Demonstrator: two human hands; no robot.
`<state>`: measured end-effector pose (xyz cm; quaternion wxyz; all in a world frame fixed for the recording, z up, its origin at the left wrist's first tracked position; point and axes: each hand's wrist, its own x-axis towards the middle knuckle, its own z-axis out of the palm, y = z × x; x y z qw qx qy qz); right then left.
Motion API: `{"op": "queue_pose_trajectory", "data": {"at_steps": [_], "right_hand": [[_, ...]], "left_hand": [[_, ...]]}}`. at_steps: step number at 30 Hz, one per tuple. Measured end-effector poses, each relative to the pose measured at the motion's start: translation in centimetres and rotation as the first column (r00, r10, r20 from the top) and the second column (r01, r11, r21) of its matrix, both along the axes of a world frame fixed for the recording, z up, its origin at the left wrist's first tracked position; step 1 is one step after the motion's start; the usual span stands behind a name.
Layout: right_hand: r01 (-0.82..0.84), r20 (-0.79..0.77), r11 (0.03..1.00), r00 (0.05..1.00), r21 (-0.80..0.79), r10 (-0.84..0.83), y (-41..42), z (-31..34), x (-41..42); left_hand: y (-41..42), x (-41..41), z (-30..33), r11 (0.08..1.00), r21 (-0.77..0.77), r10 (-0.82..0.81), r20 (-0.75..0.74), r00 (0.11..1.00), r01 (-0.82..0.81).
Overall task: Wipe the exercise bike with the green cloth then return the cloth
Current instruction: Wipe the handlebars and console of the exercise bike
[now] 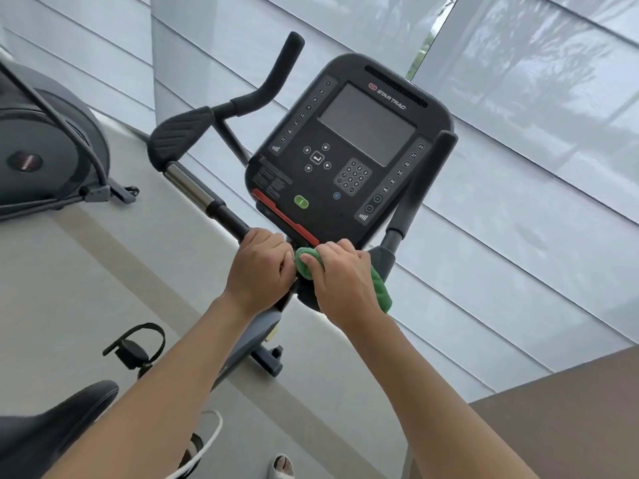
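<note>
The right hand (340, 274) is closed over a bunched green microfibre cloth (378, 288), thumb tucked into the wad at its front and the fingers curled across the top, pressing it down on the junction where the handlebar meets the stem just below the console. The left hand (261, 264) is wrapped in a fist round the black handlebar tube (226, 216) immediately beside it, knuckles nearly touching the cloth; it looks to be steadying the bike rather than wiping.

The cloth lies under and to the outer side of the right hand, its long axis running from the thumb back and down towards the lower right, with a loose tail hanging past the heel of the palm. So the right hand owns the cloth and is the nearer one for any stroke to the right grip (420, 188), which rises just beyond it; the left side of the bar, with its chrome sensor section (190, 188) and ribbed elbow pad (181, 136), lies behind the left fist.

Above both hands stands the black console of the grey exercise bike (349, 150), screen dark. The black saddle (52, 433) shows at lower left, a pedal with strap (136, 347) below, and another grey machine (45, 150) stands apart on the pale floor (69, 288). Where the cloth is to be returned is not in view.
</note>
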<state>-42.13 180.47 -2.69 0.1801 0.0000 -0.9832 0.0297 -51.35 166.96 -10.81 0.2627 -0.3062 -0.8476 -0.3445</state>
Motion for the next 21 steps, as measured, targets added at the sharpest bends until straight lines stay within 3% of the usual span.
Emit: {"op": "queue_pose_trajectory", "data": {"at_steps": [2, 5, 9, 14, 16, 19, 21], "right_hand": [[-0.068, -0.117, 0.986, 0.992, -0.152, 0.051, -0.7, -1.0, 2.4], [-0.121, -0.183, 0.983, 0.978, -0.138, 0.094, -0.6, -2.7, 5.7], [-0.031, -0.207, 0.982, 0.978, -0.188, -0.009, 1.7, -0.2, 5.0], [0.056, -0.389, 0.982, 0.913, -0.182, -0.124, 5.1, 4.6, 2.7], [0.090, -0.320, 0.987, 0.939, -0.130, -0.128, 5.2, 4.8, 1.4], [0.134, 0.006, 0.990, 0.991, -0.046, -0.134, 4.9, 2.2, -0.1], [0.143, 0.042, 0.989, 0.989, -0.021, -0.142, 4.9, 0.4, -0.1]], "left_hand": [[0.1, 0.2, 0.2, 1.000, 0.007, 0.013, 0.025, 1.000, -0.013], [0.7, 0.6, 0.4, 0.999, 0.026, 0.041, 0.056, 0.998, -0.042], [1.1, 0.7, 0.4, 0.998, 0.042, 0.050, 0.051, 0.997, -0.052], [1.7, 0.7, 0.0, 0.995, 0.043, 0.083, 0.067, 0.994, -0.086], [1.8, 0.5, -0.1, 0.995, 0.039, 0.091, 0.072, 0.993, -0.094], [2.0, 0.3, -0.4, 0.994, 0.025, 0.106, 0.076, 0.991, -0.108], [2.1, 0.2, -0.5, 0.993, 0.014, 0.116, 0.068, 0.991, -0.117]]}}
